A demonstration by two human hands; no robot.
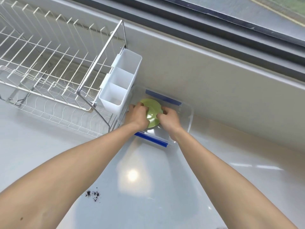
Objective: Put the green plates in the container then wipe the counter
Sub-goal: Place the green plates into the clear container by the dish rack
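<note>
A stack of green plates (pixel 152 107), turned bottom side up, sits inside a clear plastic container (pixel 189 116) with blue clips, against the back wall of the counter. My left hand (pixel 137 114) grips the stack's left edge. My right hand (pixel 169 118) grips its right edge. Both hands reach down into the container. How many plates are in the stack is hidden. A small patch of dark crumbs (pixel 93 194) lies on the glossy white counter (pixel 148 187) between my forearms.
A white wire dish rack (pixel 49 63) stands at the left, with a white three-part cutlery holder (pixel 120 80) hung on its right end, touching the container's left side. A window ledge (pixel 214 47) runs behind the counter.
</note>
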